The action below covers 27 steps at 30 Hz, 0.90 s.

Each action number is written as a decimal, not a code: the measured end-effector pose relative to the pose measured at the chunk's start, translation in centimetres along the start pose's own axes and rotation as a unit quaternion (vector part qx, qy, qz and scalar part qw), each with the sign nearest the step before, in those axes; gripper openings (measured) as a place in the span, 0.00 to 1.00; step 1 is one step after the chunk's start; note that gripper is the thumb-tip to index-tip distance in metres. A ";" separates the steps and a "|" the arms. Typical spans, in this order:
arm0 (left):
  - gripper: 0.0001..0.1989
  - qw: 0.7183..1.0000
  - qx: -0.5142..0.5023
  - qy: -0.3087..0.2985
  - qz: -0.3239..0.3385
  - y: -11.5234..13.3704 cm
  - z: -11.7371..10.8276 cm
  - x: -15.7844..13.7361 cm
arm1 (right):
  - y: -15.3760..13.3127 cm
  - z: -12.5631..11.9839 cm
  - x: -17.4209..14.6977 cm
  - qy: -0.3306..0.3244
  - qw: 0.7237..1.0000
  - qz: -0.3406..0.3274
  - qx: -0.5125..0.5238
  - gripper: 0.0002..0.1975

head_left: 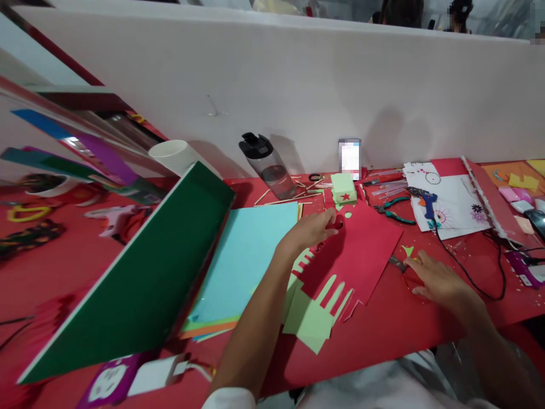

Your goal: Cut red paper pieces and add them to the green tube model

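Red paper (368, 244) is laid on the tabletop (374, 335). Over it, the left hand (315, 227) is stretched forward, curled at a small red object (339, 221); rightward, scissors (397, 263) are met by the right hand's (434, 278) bent fingers. Neither grip can be told.

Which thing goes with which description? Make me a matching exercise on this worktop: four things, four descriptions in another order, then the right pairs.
Things
1. Large red paper sheet
2. Bottle
3. Blue glue gun
4. Small light green block

Descriptions
A. Bears a red star
B. Lies on the white patterned sheet
C. Has the left hand over its edge
D. Has a black lid

Right pairs: 1-C, 2-D, 3-B, 4-A
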State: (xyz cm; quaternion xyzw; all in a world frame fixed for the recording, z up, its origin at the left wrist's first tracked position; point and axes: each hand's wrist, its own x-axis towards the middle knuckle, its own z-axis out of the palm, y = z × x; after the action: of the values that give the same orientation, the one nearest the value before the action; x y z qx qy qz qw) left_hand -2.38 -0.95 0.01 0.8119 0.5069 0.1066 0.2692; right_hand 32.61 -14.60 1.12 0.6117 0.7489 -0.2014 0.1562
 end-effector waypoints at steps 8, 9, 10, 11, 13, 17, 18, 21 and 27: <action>0.06 0.985 -0.155 -0.017 0.077 0.7 -1.2 -0.3 | 2.3 1.6 0.0 0.001 0.998 -0.054 0.026 0.38; 0.06 0.980 -0.179 -0.018 0.081 0.8 -1.6 -0.5 | 2.6 1.5 0.1 -0.009 0.998 -0.053 0.032 0.38; 0.07 0.977 -0.196 -0.016 0.083 1.1 -2.0 -0.8 | 2.8 1.3 0.1 -0.016 0.998 -0.048 0.040 0.38; 0.08 0.974 -0.212 -0.008 0.084 1.4 -2.4 -1.0 | 3.0 0.9 0.1 -0.022 0.997 -0.046 0.055 0.37; 0.09 0.968 -0.234 0.023 0.087 2.2 -3.0 -1.4 | 3.3 -0.1 0.0 -0.034 0.992 -0.061 0.105 0.34; 0.09 0.951 -0.266 0.120 0.100 3.6 -3.7 -1.9 | 4.3 -1.8 -0.2 -0.081 0.949 -0.118 0.281 0.24; 0.10 0.945 -0.273 0.148 0.100 3.8 -3.8 -2.0 | 4.7 -1.8 -0.1 -0.087 0.933 -0.118 0.330 0.23; 0.12 0.915 -0.302 0.247 0.099 4.0 -3.7 -1.9 | 6.4 -1.0 0.2 -0.054 0.892 -0.097 0.439 0.29; 0.10 0.853 -0.353 0.379 0.067 3.6 -2.3 -0.5 | 8.3 -0.4 0.9 0.047 0.850 -0.036 0.523 0.47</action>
State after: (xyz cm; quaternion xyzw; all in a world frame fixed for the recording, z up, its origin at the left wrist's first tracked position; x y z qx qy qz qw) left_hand -0.93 -1.87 3.93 0.5910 0.4424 0.5954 0.3171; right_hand 40.60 -12.21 0.10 0.5844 0.5604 -0.5401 -0.2296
